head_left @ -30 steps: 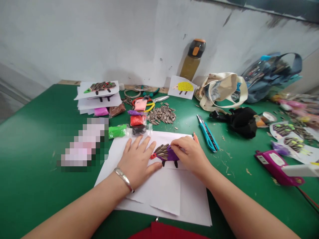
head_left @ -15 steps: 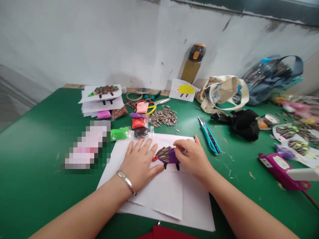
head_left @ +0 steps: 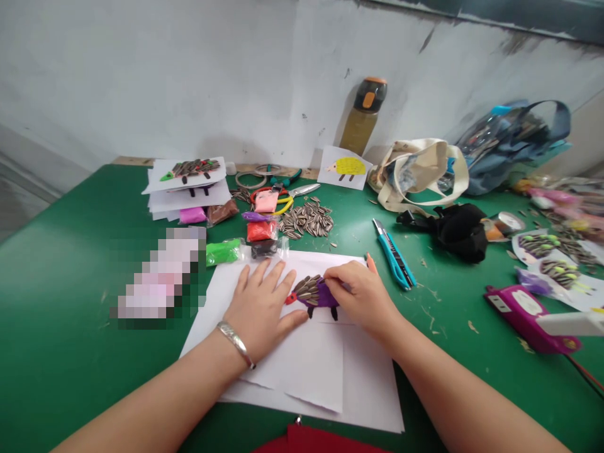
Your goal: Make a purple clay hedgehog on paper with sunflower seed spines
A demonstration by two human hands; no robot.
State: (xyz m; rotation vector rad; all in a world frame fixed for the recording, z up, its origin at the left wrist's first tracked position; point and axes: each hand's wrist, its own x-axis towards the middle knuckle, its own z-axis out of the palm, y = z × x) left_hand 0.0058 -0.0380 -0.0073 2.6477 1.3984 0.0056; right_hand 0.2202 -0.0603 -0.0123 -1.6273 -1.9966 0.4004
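Note:
My left hand (head_left: 264,305) lies spread on the white paper (head_left: 306,371), left of a small hedgehog figure (head_left: 325,294). The figure has a red head, a purple body, black legs, and striped seeds (head_left: 306,290) over its front part. Over the rear of the purple body is my right hand (head_left: 361,292), its thumb and fingertips pinched together. What they hold is too small to make out. A heap of loose sunflower seeds (head_left: 309,219) sits behind the paper.
Packets of green (head_left: 223,253) and red clay (head_left: 262,231), scissors (head_left: 302,190), a blue cutter (head_left: 394,257) and stacked hedgehog pictures (head_left: 189,196) surround the paper. A bottle (head_left: 361,126), cloth bag (head_left: 415,173), black pouch (head_left: 460,233) and magenta device (head_left: 526,318) stand farther out.
The fingertips of my right hand have shifted slightly over the purple body. My left hand stays spread in place. The whole view has moved a little.

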